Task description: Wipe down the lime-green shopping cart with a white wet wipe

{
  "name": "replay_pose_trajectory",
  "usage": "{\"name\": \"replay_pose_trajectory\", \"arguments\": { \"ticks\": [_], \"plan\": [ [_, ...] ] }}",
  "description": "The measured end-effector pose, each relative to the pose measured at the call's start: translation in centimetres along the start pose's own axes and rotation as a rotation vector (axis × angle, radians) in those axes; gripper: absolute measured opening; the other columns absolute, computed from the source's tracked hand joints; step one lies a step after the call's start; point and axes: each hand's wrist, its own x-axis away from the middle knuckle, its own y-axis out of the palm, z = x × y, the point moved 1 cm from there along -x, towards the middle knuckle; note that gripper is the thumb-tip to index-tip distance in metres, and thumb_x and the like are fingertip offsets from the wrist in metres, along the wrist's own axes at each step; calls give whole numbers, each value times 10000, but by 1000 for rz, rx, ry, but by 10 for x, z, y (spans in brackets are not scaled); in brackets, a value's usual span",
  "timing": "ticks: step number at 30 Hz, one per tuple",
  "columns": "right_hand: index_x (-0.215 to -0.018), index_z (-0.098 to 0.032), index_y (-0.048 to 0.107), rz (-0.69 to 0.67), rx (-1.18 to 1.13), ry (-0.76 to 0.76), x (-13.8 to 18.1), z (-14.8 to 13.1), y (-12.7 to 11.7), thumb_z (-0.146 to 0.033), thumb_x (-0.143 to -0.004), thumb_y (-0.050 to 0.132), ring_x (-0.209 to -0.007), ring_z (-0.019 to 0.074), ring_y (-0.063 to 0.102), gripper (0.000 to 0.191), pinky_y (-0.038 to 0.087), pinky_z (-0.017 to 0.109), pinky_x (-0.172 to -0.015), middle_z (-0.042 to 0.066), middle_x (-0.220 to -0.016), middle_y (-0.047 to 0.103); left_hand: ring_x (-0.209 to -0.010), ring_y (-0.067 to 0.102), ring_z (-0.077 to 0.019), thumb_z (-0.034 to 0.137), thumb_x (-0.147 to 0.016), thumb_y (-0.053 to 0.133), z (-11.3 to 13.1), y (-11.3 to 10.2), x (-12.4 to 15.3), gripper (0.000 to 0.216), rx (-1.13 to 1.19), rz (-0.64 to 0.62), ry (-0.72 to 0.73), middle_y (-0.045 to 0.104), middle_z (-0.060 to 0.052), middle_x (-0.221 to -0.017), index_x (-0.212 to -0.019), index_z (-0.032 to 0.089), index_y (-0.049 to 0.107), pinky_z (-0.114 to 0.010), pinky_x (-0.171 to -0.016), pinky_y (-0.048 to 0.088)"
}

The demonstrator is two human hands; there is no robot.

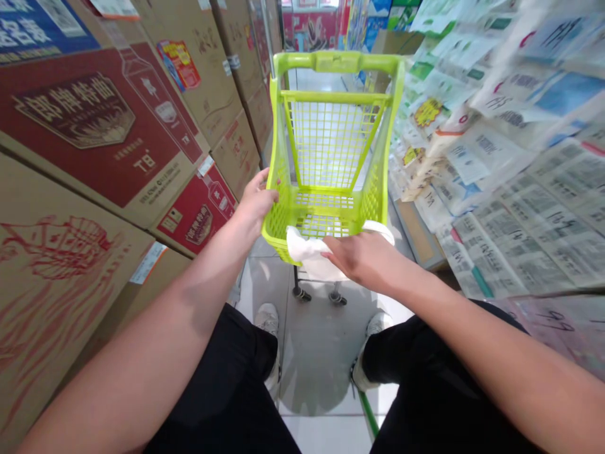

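Note:
A yellow-green plastic shopping cart (333, 189) with a lattice basket stands upright in front of me. My left hand (256, 198) grips the basket's left side wall near its front corner, fingers wrapped over the edge. In my right hand (362, 255) is a white cloth (302, 246), bunched and pressed at the basket's near rim. Part of the cloth shows beyond the hand on the right, and some hangs below the rim. The right palm and the cloth's middle are hidden under the fingers.
Stacked cardboard boxes (80, 113) rise along the left. Packaged goods in clear wrap (491, 157) line the right side. Black casters (301, 294) stand on the tiled floor (314, 353) below the cart. A green strip (368, 413) lies by my right shoe (366, 353).

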Motion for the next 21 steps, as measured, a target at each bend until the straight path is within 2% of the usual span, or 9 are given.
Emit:
{"name": "replay_pose_trajectory", "arguments": {
  "ticks": [3,6,8,11,16,18,21],
  "plan": [
    [-1282,-184,721,-16,38,-7,-12,-17,2,-453,-1240,360,-855,285,783,451,245,359,-610,121,-1016,847,-1058,805,-288,-22,-653,648,-9,17,21,719,45,13,30,800,-40,-1133,-1314,259,657,-382,-871,701],
    [-1268,-169,725,9,60,-25,-26,-37,3,-458,-1243,327,-843,286,791,492,325,339,-619,147,-973,844,-1058,797,-263,-6,-723,705,-19,34,40,674,25,56,76,780,-28,-1113,-1331,273,622,-326,-841,679],
    [-1281,-162,724,26,76,-43,-29,-42,2,-447,-1245,286,-883,297,799,523,377,344,-641,168,-1012,843,-1039,793,-252,-8,-716,710,-22,37,42,688,21,51,84,764,-19,-1104,-1332,283,605,-301,-800,666],
    [-1317,-177,720,27,45,-35,-25,-33,-1,-421,-1244,272,-915,300,793,515,395,352,-665,158,-1064,844,-1012,792,-264,4,-673,685,-21,25,27,701,26,-10,69,749,-12,-1095,-1301,302,597,-323,-767,672],
    [-1301,-199,719,-2,-50,12,-6,-4,-4,-490,-1237,354,-880,276,778,471,274,345,-641,124,-1080,849,-1093,785,-355,0,-564,657,-12,-6,-10,722,-39,-35,26,770,-61,-1198,-1222,294,640,-489,-874,708],
    [-1298,-186,716,-7,-17,36,-2,-2,-3,-464,-1235,363,-882,281,777,454,246,350,-635,137,-1070,845,-1124,784,-369,3,-554,655,-9,-10,-13,719,-34,-27,40,784,-69,-1209,-1215,285,671,-507,-906,706],
    [-1294,-195,713,4,11,33,-6,-11,-1,-441,-1232,370,-861,280,776,427,239,356,-612,130,-1082,843,-1115,795,-341,17,-594,661,-8,-4,0,714,-13,-3,42,801,-48,-1146,-1257,281,674,-466,-916,704]
  ]
}}
